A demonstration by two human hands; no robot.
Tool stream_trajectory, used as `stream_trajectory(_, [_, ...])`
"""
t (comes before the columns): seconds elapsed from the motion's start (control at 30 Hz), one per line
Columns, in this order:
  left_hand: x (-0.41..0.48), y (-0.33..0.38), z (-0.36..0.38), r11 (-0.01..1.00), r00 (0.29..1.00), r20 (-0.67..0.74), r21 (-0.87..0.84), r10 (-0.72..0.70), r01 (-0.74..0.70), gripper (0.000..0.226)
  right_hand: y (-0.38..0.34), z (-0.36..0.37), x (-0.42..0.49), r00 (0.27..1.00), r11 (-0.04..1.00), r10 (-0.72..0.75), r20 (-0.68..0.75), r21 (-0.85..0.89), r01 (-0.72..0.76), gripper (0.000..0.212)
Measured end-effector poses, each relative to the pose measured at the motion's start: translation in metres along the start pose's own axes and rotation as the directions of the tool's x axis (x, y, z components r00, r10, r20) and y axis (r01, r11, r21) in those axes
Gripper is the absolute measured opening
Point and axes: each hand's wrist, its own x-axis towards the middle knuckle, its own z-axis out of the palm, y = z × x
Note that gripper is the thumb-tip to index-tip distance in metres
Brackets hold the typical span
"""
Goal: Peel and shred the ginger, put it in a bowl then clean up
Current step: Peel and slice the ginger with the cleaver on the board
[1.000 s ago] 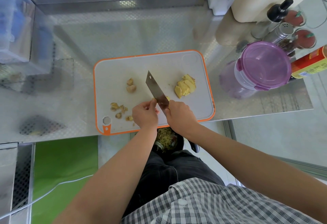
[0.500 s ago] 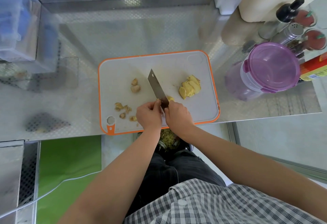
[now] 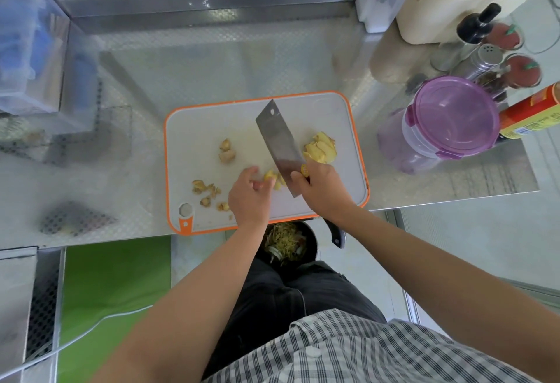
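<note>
A small yellow piece of peeled ginger lies on the near half of a white plastic cutting board with an orange rim, just left of the blade's lower edge. The left hand reaches over the board's near edge, and its curled fingertips rest against this piece; whether they pinch it cannot be told. The right hand is closed round a broad rectangular steel cleaver at the junction of blade and handle, with the forefinger laid on the blade's side. The blade slants away from the person towards the far left, its flat face turned upward, and the dark handle end juts past the near edge of the board.

The two hands lie close together, with the ginger piece and the blade's heel between them. A heap of pale yellow ginger slices sits on the board just right of the blade. Brownish ginger peelings lie left of the blade, and more scraps are scattered near the board's near left corner.

The board rests on a patterned stainless-steel counter. To the right stands a clear plastic container with a purple lid. Below the counter edge, between the forearms, is a black bin holding pale shreds.
</note>
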Motion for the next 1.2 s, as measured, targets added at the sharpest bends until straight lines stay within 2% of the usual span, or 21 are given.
stream_trajectory(0.1, [0.004,0.000,-0.001,0.982,0.991,0.077,0.143,0.111,-0.122,0.038,0.011,-0.002,-0.004,0.999,1.000,0.024,0.023,0.005,-0.024,0.020])
stream_trajectory(0.27, [0.011,0.002,-0.004,0.921,0.960,0.173,0.286,0.220,-0.263,0.040,0.021,0.000,-0.006,0.999,0.999,0.045,-0.005,0.019,-0.045,0.039])
stream_trajectory(0.37, [0.018,0.007,-0.007,0.885,0.944,0.200,0.339,0.263,-0.319,0.035,0.023,-0.003,-0.006,0.999,0.999,0.044,-0.011,0.004,-0.044,0.040])
stream_trajectory(0.53, [0.026,0.005,-0.012,0.897,0.946,0.201,0.319,0.253,-0.307,0.013,0.027,-0.006,-0.006,0.997,0.997,0.072,-0.006,0.001,-0.072,0.040])
stream_trajectory(0.67, [0.022,0.003,-0.015,0.927,0.908,0.289,0.131,0.304,-0.352,0.017,0.031,-0.010,-0.006,0.996,0.996,0.091,-0.003,0.006,-0.091,0.029])
stream_trajectory(0.77, [0.019,0.010,-0.008,0.916,0.862,0.384,0.089,0.331,-0.391,0.019,0.031,-0.014,-0.006,0.996,0.996,0.084,-0.006,0.004,-0.084,0.019])
stream_trajectory(0.83, [0.019,0.014,-0.001,0.915,0.859,0.404,0.113,0.313,-0.386,0.019,0.033,-0.016,-0.006,0.996,0.996,0.085,-0.002,0.001,-0.085,0.022])
stream_trajectory(0.97, [0.015,0.013,0.005,0.910,0.895,0.320,0.172,0.310,-0.376,0.022,0.038,-0.014,-0.006,0.996,0.995,0.094,0.011,-0.045,-0.093,0.024])
stream_trajectory(1.13, [0.012,0.009,0.007,0.861,0.886,0.327,0.283,0.328,-0.423,0.052,0.040,-0.011,-0.012,0.997,0.993,0.072,0.001,-0.093,-0.071,0.025])
stream_trajectory(1.2, [0.011,0.010,0.010,0.848,0.886,0.320,0.307,0.336,-0.432,0.044,0.041,-0.010,-0.013,0.998,0.993,0.067,-0.001,-0.101,-0.067,0.025])
